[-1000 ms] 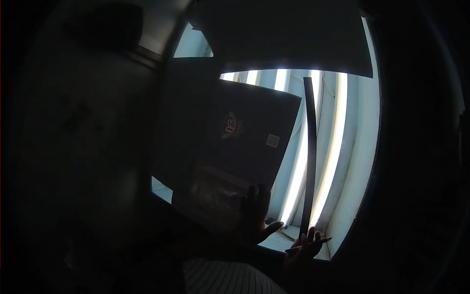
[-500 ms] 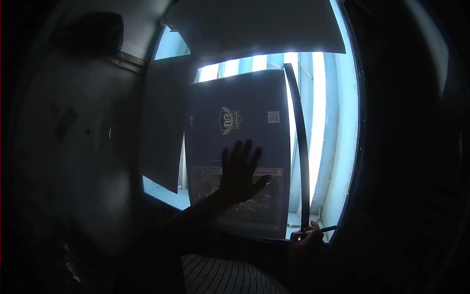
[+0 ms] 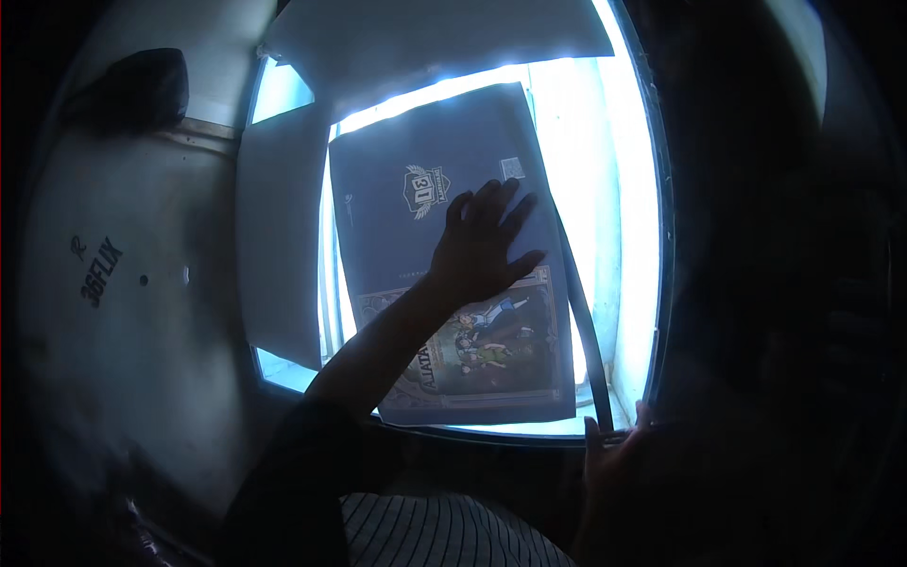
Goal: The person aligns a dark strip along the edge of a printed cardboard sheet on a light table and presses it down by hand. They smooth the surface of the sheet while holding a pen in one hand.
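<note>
A large printed sheet (image 3: 387,203) with a badge emblem and a picture panel lies tilted over a brightly lit glass opening. My left hand (image 3: 482,241) rests on the upper right part of this sheet, palm down with its fingers spread. Along the sheet's right edge runs a long, narrow dark strip (image 3: 590,350), ruler-like, partly covered by the sheet at its upper end. My right hand (image 3: 616,452) is at the strip's lower end, which sits between thumb and fingers. A thin, pen-like thing seems to cross that hand, but shadow hides its kind.
Plain dark sheets cover the lit opening (image 3: 624,312) at the far side (image 3: 435,33) and the left (image 3: 279,236). A pale, marked surface (image 3: 123,350) spreads out at left, with a dark bundle (image 3: 142,90) at its far end. Deep shadow fills the right side.
The printed sheet has turned counterclockwise, and its right edge now overlaps the strip. My left hand has moved up the sheet toward its right edge. The view has shifted and brightened.
</note>
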`<state>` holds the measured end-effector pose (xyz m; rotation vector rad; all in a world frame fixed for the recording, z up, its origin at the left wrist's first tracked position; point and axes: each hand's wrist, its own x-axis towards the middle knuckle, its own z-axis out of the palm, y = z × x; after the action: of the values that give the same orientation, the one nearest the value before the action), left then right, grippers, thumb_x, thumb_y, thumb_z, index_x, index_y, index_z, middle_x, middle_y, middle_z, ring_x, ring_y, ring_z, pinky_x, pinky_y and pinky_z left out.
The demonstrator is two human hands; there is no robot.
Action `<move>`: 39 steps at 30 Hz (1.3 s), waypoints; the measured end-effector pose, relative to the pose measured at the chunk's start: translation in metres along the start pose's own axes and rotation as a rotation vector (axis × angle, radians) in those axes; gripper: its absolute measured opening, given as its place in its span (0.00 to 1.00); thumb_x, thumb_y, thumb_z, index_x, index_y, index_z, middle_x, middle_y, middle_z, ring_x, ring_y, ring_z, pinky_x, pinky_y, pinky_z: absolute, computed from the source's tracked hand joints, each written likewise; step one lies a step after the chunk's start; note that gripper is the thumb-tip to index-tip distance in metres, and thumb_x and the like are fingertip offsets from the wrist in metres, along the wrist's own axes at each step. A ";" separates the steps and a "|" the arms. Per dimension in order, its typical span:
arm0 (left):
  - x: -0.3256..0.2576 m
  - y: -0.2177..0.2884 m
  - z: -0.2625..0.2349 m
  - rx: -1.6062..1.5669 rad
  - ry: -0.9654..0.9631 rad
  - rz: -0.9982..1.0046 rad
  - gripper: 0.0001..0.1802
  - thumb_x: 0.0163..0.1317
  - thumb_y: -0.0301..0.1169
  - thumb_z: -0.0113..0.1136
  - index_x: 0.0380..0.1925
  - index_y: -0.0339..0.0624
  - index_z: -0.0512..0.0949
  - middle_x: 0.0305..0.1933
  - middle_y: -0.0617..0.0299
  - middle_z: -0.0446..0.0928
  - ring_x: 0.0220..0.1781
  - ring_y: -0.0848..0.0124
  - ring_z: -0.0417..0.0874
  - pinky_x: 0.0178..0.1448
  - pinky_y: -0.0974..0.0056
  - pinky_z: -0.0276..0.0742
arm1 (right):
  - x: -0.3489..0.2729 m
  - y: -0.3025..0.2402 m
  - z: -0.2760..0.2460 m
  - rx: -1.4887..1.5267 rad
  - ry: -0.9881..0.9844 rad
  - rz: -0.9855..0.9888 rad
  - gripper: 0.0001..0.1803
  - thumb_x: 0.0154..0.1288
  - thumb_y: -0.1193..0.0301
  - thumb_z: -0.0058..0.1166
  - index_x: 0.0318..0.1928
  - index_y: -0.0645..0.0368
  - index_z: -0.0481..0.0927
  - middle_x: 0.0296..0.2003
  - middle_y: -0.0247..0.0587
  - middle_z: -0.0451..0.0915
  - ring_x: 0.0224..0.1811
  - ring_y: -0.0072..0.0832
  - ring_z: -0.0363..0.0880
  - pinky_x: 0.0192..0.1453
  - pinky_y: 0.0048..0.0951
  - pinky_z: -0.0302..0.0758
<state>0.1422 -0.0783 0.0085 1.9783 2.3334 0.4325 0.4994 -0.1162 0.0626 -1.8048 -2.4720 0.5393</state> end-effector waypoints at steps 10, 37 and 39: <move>-0.003 -0.002 -0.004 0.155 -0.104 -0.103 0.43 0.69 0.63 0.47 0.73 0.46 0.62 0.81 0.47 0.50 0.82 0.49 0.49 0.79 0.34 0.41 | 0.044 0.041 0.006 0.306 0.019 0.299 0.22 0.70 0.59 0.62 0.52 0.65 0.76 0.52 0.58 0.78 0.64 0.53 0.73 0.66 0.43 0.70; 0.047 -0.087 -0.017 0.161 0.076 -0.204 0.38 0.72 0.61 0.43 0.73 0.50 0.64 0.73 0.52 0.63 0.75 0.53 0.59 0.76 0.44 0.50 | 0.005 -0.059 0.030 0.454 -0.044 -0.008 0.20 0.65 0.82 0.56 0.57 0.61 0.74 0.47 0.49 0.79 0.43 0.40 0.80 0.40 0.33 0.79; 0.047 -0.093 -0.010 0.220 0.080 -0.138 0.39 0.72 0.63 0.41 0.74 0.52 0.63 0.73 0.51 0.63 0.75 0.52 0.59 0.76 0.44 0.50 | 0.006 -0.060 0.033 0.379 0.120 -0.110 0.21 0.64 0.83 0.56 0.57 0.59 0.75 0.49 0.49 0.80 0.47 0.43 0.79 0.44 0.38 0.78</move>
<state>0.0428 -0.0477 0.0019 1.9006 2.6501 0.2618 0.4346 -0.1348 0.0488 -1.5019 -2.1907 0.8010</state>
